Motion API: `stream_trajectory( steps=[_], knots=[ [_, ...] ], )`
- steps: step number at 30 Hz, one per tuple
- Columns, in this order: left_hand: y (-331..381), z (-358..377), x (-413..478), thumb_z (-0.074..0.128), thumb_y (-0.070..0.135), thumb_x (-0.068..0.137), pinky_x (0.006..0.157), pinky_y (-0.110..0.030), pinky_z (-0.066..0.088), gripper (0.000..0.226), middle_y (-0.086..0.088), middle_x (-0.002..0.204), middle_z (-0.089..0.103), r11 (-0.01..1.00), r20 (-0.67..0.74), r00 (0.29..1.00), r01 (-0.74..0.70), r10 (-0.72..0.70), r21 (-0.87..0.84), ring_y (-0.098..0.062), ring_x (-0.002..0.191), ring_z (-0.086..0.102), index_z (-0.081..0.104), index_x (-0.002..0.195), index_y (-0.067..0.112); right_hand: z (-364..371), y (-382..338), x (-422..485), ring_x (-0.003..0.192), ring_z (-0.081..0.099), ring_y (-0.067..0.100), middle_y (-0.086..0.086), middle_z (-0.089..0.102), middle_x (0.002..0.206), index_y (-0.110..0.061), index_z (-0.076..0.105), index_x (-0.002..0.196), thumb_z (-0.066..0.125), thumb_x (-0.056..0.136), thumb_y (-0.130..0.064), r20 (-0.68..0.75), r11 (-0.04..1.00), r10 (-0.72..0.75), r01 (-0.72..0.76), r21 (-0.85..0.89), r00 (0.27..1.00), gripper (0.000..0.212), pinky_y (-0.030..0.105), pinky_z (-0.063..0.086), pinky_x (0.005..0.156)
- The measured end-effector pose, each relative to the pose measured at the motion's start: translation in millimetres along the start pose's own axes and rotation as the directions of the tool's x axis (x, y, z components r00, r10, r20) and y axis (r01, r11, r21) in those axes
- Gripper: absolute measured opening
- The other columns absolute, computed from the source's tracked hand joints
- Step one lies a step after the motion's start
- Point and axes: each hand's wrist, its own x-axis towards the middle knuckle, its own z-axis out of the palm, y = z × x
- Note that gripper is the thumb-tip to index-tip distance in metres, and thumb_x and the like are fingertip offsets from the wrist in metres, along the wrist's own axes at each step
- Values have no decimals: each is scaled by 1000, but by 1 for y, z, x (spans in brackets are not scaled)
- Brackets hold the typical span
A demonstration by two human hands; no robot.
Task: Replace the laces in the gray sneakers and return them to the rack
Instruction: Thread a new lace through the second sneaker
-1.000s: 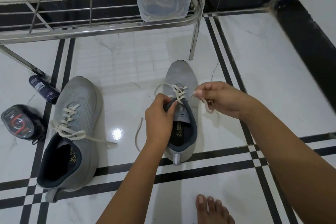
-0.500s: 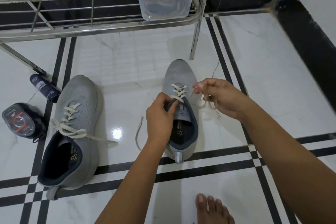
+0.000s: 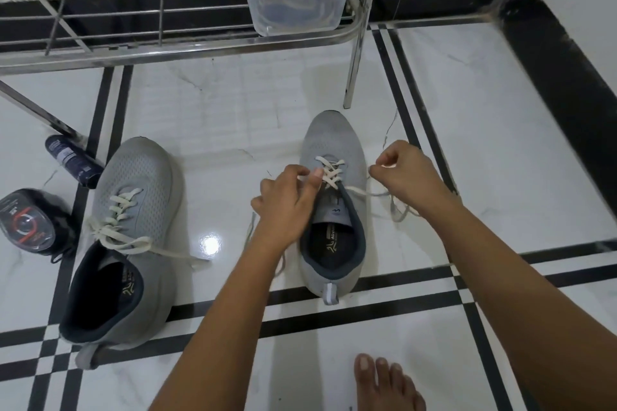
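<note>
Mid-frame, the half-laced sneaker (image 3: 334,143) points toward the rack (image 3: 167,49) at the top. The left hand (image 3: 287,203) pinches the lace (image 3: 331,174) at its crossings; the right hand (image 3: 407,170), just right, curls round the loose end — limp, light cord, probably best gripped near its tip.

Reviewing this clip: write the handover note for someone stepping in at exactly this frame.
Left hand: pinches the white lace at the eyelets of the sneaker in work.
Right hand: grips the same lace's free end, drawn out sideways.
Second sneaker: on the floor beside it, laced, one end trailing on the tiles.
Done: lower eyelets crossed on the sneaker in work.
Left: finish lacing it, then put both sneakers onto the rack.
</note>
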Motion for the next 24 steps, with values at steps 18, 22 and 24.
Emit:
stream_trajectory(
  steps=[18,22,24],
  knots=[
    [26,-51,8,66,24,85,68,-10,41,22,8,100,57,958,196,939,-268,282,-98,-7,74,50,66,107,24,-9,-43,-11,38,20,5,-4,46,55,-12,63,85,44,94,-19,597,928,114,-299,222,794,22,16,17,36],
    [29,-34,9,57,15,91,67,-1,33,19,-1,101,55,941,195,922,-339,336,-17,-3,75,45,67,106,9,-19,-40,-16,41,19,6,-6,36,52,-13,60,83,46,94,-22,636,944,81,-264,198,767,20,19,15,41],
    [24,-33,10,51,18,95,65,-8,32,19,2,99,51,966,142,956,-253,258,-50,-6,80,44,67,101,9,-24,-35,-16,44,24,8,-4,40,56,-12,59,88,53,93,-22,565,980,69,-161,116,822,13,22,17,43]
  ],
)
